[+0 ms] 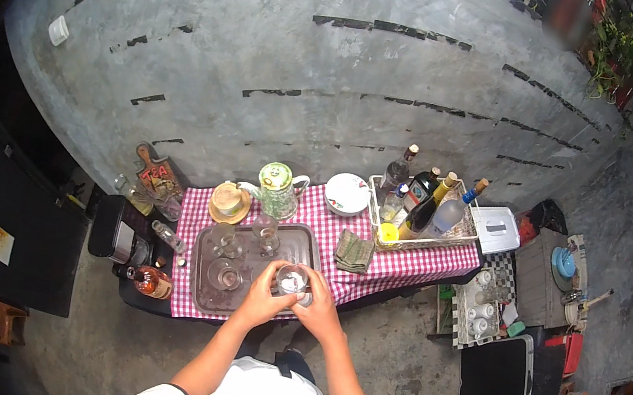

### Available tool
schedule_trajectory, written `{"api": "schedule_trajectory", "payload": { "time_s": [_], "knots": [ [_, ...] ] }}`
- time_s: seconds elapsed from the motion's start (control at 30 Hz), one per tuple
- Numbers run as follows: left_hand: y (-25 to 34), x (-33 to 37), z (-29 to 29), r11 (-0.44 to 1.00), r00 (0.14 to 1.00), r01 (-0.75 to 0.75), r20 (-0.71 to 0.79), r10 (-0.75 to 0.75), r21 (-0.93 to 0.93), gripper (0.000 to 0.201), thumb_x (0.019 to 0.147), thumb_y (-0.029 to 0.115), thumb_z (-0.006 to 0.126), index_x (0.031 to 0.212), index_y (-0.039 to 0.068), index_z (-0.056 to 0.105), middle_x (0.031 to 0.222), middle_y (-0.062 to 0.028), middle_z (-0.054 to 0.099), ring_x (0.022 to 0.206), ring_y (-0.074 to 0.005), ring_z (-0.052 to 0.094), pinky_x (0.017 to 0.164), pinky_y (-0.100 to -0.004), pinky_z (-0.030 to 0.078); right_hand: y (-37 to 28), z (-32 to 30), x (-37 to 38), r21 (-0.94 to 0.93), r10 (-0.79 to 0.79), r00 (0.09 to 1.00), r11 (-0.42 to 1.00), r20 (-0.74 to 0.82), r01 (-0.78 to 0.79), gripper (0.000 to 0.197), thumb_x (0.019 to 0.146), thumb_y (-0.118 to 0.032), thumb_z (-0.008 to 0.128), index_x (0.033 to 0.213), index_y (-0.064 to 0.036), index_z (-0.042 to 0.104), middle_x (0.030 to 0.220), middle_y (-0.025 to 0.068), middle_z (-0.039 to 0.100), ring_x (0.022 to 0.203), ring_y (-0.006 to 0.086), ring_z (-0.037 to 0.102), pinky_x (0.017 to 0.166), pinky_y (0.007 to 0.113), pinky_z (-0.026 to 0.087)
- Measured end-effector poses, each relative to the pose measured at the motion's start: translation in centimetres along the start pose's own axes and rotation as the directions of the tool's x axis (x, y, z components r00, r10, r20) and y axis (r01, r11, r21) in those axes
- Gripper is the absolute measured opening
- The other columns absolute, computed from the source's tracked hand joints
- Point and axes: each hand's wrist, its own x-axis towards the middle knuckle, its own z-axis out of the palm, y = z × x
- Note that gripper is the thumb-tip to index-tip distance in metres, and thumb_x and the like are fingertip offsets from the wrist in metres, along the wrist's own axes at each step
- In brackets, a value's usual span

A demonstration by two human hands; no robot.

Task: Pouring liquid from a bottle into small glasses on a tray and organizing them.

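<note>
Both my hands hold a clear drinking glass (292,276) above the front right corner of a dark serving tray (246,304). My left hand (269,293) wraps the glass from the left, and my right hand (319,308) closes round it from the right. Something whitish shows inside the glass; I cannot tell what it is. Several other clear glassware pieces stand on the tray, among them a wide glass dish (225,274) and a tall glass (268,239). A folded checked cloth (354,251) lies to the right of the tray.
A red-and-white checked tablecloth (403,266) covers the table. Behind the tray stand a patterned pitcher (277,191) and a lidded pot (227,199). White bowls (347,194) and a wire basket (438,244) of bottles stand to the right. An amber bottle (152,283) lies at the left.
</note>
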Motion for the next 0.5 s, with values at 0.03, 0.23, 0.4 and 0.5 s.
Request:
{"api": "schedule_trajectory", "payload": {
  "time_s": [0.03, 0.23, 0.4, 0.5],
  "knots": [
    [0.4, -0.2, 0.1, 0.999, 1.0, -0.003, -0.017, 0.004, 0.041, 0.061, 0.074, 0.012, 0.08, 0.126, 0.001, 0.05, 0.118, -0.0102, 0.059, 0.114, -0.0178, 0.056, 0.1, -0.0338, 0.044, -0.3, -0.2, 0.1, 0.001, -0.043, 0.999, 0.999, 0.004, 0.043, 0.066, 0.073, -0.005, 0.07, 0.134, -0.0013, 0.047, 0.121, 0.0196, 0.055, 0.112, 0.0385, 0.058, 0.095, 0.043, 0.048],
    [2.0, -0.4, -0.8, 0.994, 0.999, 0.047, 0.007, -0.048, 0.095, 0.062, 0.074, 0.016, 0.08, 0.126, 0.002, 0.05, 0.118, -0.0107, 0.059, 0.112, -0.0186, 0.056, 0.098, -0.034, 0.044, -1.1, -0.1, 0.8, -0.053, -0.055, 0.998, 0.997, 0.02, 0.056, 0.06, 0.071, -0.005, 0.07, 0.127, -0.001, 0.05, 0.117, 0.02, 0.057, 0.11, 0.0404, 0.058, 0.091, 0.044, 0.049],
    [-0.1, 0.6, -3.1, 0.993, 0.999, -0.005, 0.035, 0.001, 0.121, 0.062, 0.075, 0.017, 0.081, 0.126, 0.003, 0.05, 0.117, -0.0119, 0.06, 0.112, -0.0197, 0.056, 0.097, -0.0343, 0.045, -0.9, 1.5, 2.2, -0.066, -0.063, 0.997, 0.996, 0.048, 0.066, 0.058, 0.07, -0.007, 0.074, 0.123, -0.0002, 0.052, 0.115, 0.0183, 0.057, 0.109, 0.0377, 0.058, 0.091, 0.041, 0.049],
    [-0.1, 1.3, -4.5, 0.991, 0.997, 0.013, 0.079, -0.024, 0.135, 0.061, 0.076, 0.017, 0.081, 0.127, 0.004, 0.049, 0.118, -0.0121, 0.06, 0.114, -0.0197, 0.056, 0.099, -0.0351, 0.044, -1.6, 2.4, 2.8, -0.076, -0.094, 0.996, 0.993, 0.004, 0.094, 0.059, 0.068, -0.007, 0.077, 0.122, -0.0001, 0.054, 0.113, 0.0164, 0.057, 0.107, 0.0348, 0.059, 0.091, 0.039, 0.048]
  ]
}}
